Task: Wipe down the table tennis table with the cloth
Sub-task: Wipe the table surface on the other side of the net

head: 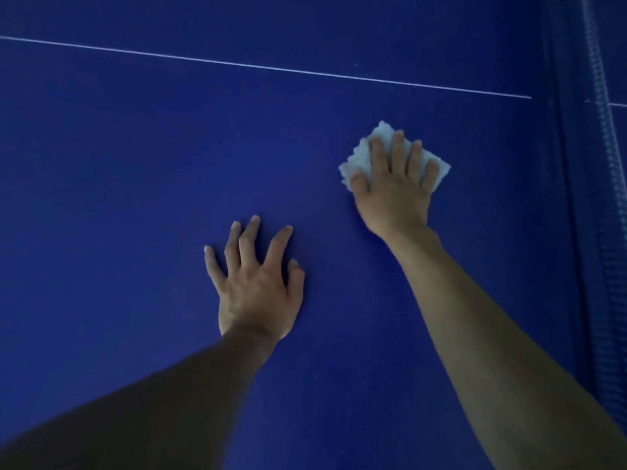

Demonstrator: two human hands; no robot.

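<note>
The blue table tennis table (135, 164) fills the view. A small white folded cloth (363, 157) lies flat on it at the right of centre. My right hand (395, 188) presses down on the cloth with straight, spread fingers and covers most of it. My left hand (258, 286) rests on the bare table surface lower and to the left, fingers spread and slightly arched, holding nothing.
A thin white centre line (271, 67) crosses the table from upper left to right. The blue net (607, 198) runs along the right edge of the view, close to the cloth.
</note>
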